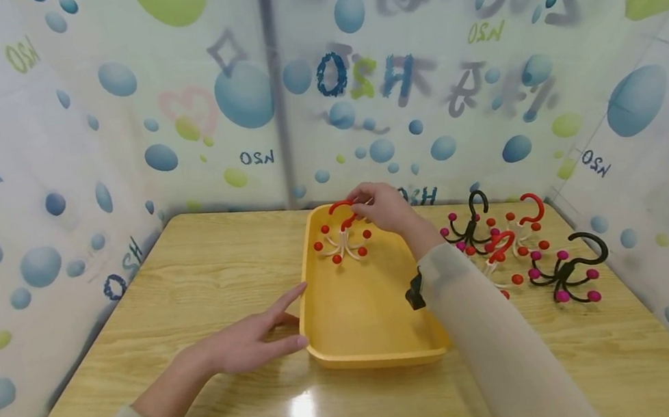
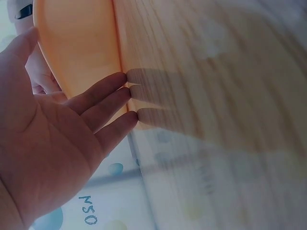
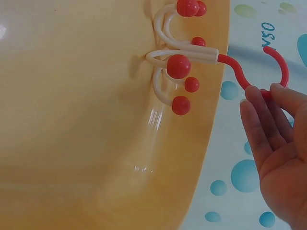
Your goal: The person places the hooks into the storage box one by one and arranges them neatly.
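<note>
A yellow plastic tray (image 1: 370,307) lies on the wooden table. Inside its far left corner stands a multi-arm hook (image 1: 343,238) with white curved arms, red ball tips and a red top hook. My right hand (image 1: 380,207) pinches that red top hook between thumb and fingers; in the right wrist view the white arms (image 3: 201,52) touch the tray's inside by its wall. My left hand (image 1: 250,342) rests against the tray's left rim with its fingers extended. In the left wrist view the fingertips (image 2: 120,81) touch the tray's outer side.
Right of the tray stand two black multi-arm hooks with magenta balls, one at the back (image 1: 469,231) and one nearer (image 1: 565,272). Two white-and-red ones, a far one (image 1: 532,206) and a near one (image 1: 502,244), stand among them. Patterned curtains (image 1: 206,113) enclose the table (image 1: 211,264).
</note>
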Available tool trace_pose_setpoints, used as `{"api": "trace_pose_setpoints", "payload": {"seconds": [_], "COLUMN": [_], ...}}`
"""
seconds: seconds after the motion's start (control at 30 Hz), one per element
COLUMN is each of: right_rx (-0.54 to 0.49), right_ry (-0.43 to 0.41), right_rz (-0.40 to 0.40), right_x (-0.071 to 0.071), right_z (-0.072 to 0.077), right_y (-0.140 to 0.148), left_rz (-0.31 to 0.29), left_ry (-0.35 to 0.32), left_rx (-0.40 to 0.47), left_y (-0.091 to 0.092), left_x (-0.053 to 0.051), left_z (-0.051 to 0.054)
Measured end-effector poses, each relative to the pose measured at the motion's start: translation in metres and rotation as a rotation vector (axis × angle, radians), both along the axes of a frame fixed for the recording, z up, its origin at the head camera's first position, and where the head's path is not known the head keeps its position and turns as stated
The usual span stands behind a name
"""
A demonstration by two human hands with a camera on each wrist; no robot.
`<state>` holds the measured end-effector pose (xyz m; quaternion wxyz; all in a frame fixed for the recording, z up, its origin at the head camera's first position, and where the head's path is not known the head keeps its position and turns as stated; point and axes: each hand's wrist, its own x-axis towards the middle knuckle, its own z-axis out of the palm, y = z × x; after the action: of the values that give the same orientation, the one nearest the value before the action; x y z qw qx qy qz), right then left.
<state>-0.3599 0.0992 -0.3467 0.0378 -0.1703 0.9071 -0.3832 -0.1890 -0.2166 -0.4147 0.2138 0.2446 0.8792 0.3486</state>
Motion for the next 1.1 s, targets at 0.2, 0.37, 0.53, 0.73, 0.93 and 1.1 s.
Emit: {"api": "trace_pose_setpoints", "payload": {"seconds": [0.2,0.37,0.53,0.73,0.93,1.1], "right_rx": [-0.002,0.006,0.027,0.03,0.031,0.055], "right_ry": [-0.019,-0.017,0.032,0.105,0.133,0.151], "right_rz": [-0.021,-0.028,-0.025,-0.017,-0.03,-0.053], "right_x": [0.002,0.006,0.014,0.032,0.054,0.076], "right_z": [0.001,0.007,0.017,0.033,0.051,0.059], "right_y": [0.005,0.011,0.021,0.039,0.07,0.1], "left_rz": [-0.006,-0.015,-0.013,-0.02,-0.022,-0.012], "left_ry": [0.005,0.004,0.009,0.015,0.017,0.017], "left_rx": [-0.011,-0.006,-0.006,0.005,0.013,0.007], "left_y": [0.005,0.007,0.008,0.005,0.003,0.001], "left_x": [-0.001,-0.001,0.0,0.0,-0.001,-0.001], "left_z": [0.001,0.002,0.003,0.001,0.0,0.0]}}
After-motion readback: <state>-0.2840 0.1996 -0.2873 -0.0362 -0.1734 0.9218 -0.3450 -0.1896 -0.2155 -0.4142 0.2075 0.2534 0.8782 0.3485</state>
